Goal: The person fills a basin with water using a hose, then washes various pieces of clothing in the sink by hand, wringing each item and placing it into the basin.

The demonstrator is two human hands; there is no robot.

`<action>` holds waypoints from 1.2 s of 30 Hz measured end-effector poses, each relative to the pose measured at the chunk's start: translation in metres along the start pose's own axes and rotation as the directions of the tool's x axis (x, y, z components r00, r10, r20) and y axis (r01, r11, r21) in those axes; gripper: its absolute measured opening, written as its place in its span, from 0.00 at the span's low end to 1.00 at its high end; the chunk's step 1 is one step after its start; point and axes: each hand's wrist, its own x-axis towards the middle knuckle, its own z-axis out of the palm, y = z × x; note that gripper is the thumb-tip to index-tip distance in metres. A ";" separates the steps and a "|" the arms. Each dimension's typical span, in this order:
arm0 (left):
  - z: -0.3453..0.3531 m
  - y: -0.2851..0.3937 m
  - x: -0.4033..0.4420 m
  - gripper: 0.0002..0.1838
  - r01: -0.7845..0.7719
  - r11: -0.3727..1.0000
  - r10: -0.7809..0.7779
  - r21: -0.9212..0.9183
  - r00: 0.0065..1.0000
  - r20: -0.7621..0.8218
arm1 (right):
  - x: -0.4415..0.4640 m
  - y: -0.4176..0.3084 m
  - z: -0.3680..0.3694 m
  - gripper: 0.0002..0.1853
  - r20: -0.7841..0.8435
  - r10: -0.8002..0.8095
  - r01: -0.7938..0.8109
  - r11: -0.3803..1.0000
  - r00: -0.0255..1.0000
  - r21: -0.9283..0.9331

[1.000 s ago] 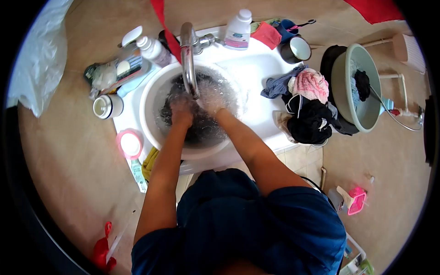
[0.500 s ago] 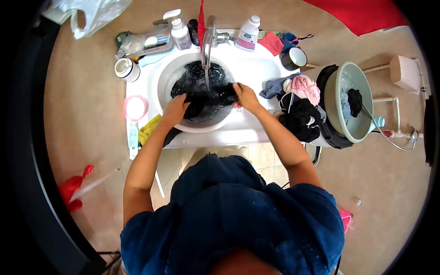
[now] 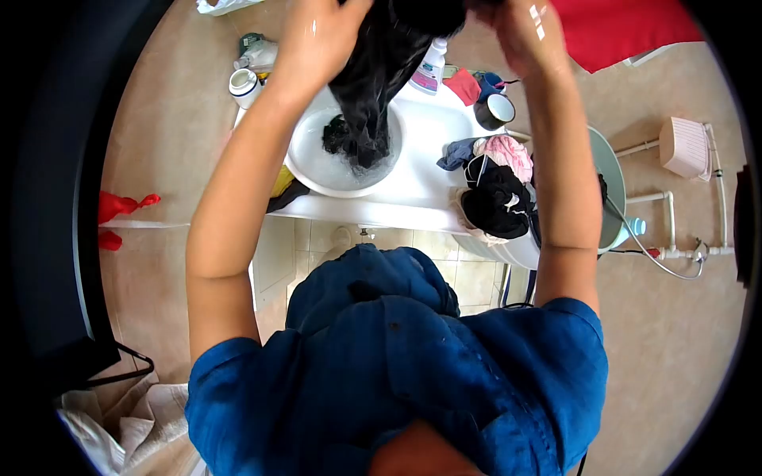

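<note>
A wet black garment [image 3: 381, 71] hangs stretched between my raised hands at the top of the view. My left hand [image 3: 321, 36] is closed on its left side, and my right hand [image 3: 524, 32] on its right side, the fingertips partly cut off or hidden by the cloth. The garment's lower end dips into cloudy water in a white basin [image 3: 302, 170], beside more dark cloth. This basin stands in a white sink [image 3: 436, 119]. The cloth covers the faucet.
Right of the sink lie black clothes [image 3: 500, 198] and a pink-white cloth [image 3: 508, 155], near a green tub [image 3: 607, 159]. A white bottle [image 3: 429, 70] and a dark mug [image 3: 495, 111] stand behind. An open jar [image 3: 244, 86] stands at the left.
Both hands have risen from the basin, lifting the black garment out of the water and up over the faucet. The view has shifted, and the basin appears lower relative to my hands.
</note>
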 end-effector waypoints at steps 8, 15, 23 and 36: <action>-0.013 0.053 0.040 0.14 -0.176 0.959 0.152 -0.223 0.981 -0.121 | 0.011 -0.034 0.016 0.39 0.375 -0.230 0.275 0.959 0.898 -0.071; 0.079 -0.093 -0.036 0.14 -0.069 0.998 0.067 0.014 0.990 0.126 | -0.051 0.161 0.027 0.45 0.154 -0.184 0.240 0.725 0.971 -0.645; 0.096 -0.204 -0.121 0.31 0.305 0.918 -0.104 -0.253 0.802 0.588 | -0.123 0.293 0.033 0.22 -0.163 0.199 -0.257 0.771 0.966 -0.582; 0.117 -0.236 -0.132 0.58 0.396 0.908 -0.256 -0.139 0.784 0.565 | -0.032 0.014 0.045 0.17 -0.253 -0.163 0.203 0.969 0.954 0.143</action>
